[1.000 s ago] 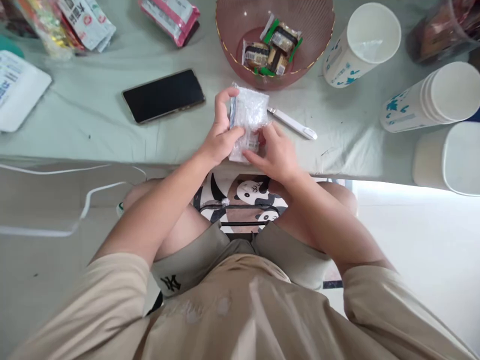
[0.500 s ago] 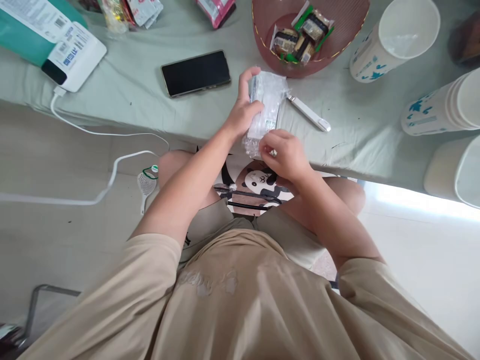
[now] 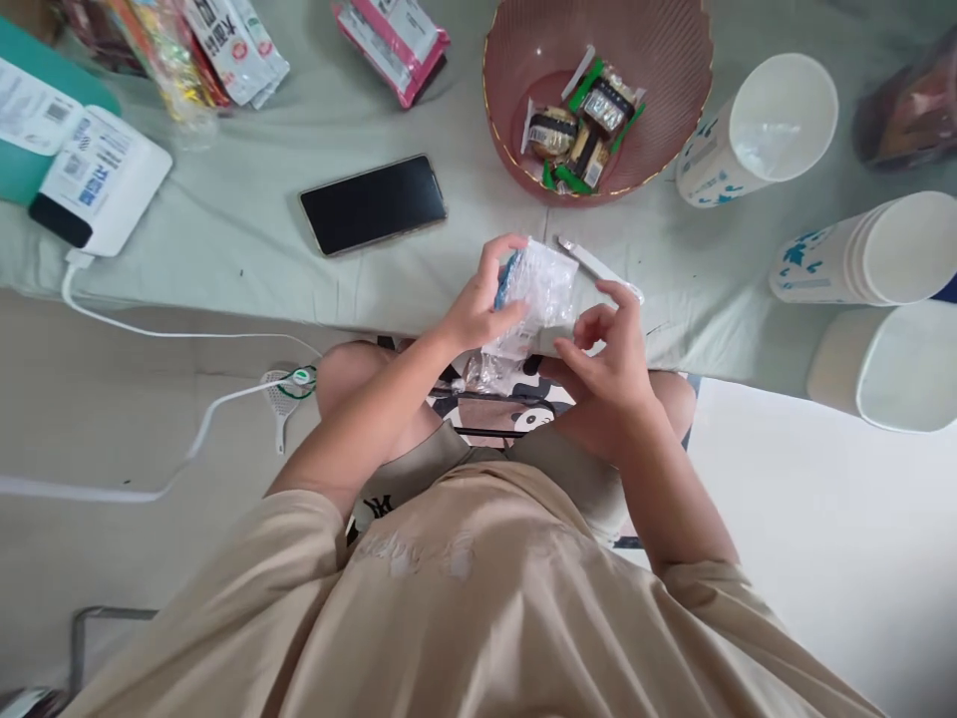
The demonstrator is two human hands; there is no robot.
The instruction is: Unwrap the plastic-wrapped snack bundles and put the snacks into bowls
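Note:
My left hand [image 3: 489, 294] grips a bubble-wrapped package [image 3: 551, 284] at its left side, thumb on top and fingers around the far edge. A bit of blue shows through on the package's left side, and loose clear wrap [image 3: 489, 371] hangs from its near end. Beside the package's right edge is my right hand [image 3: 613, 344], fingers bent and apart; whether its thumb touches the wrap I cannot tell. A slim white tool with a metal tip [image 3: 598, 267], like a box cutter, lies on the table just beyond the right hand.
A phone [image 3: 374, 204] lies left of the package. Behind stands a pink bowl [image 3: 677, 110] with several wrapped snacks [image 3: 587, 130]. Paper cups [image 3: 822, 249] and a white container [image 3: 837, 364] line the right. Snack packets [image 3: 393, 45] and a cabled white device [image 3: 124, 189] are left.
My right hand has moved from the package's near end to its right side, its fingers opening out. The package is tilted more in my left hand. The camera view has shifted.

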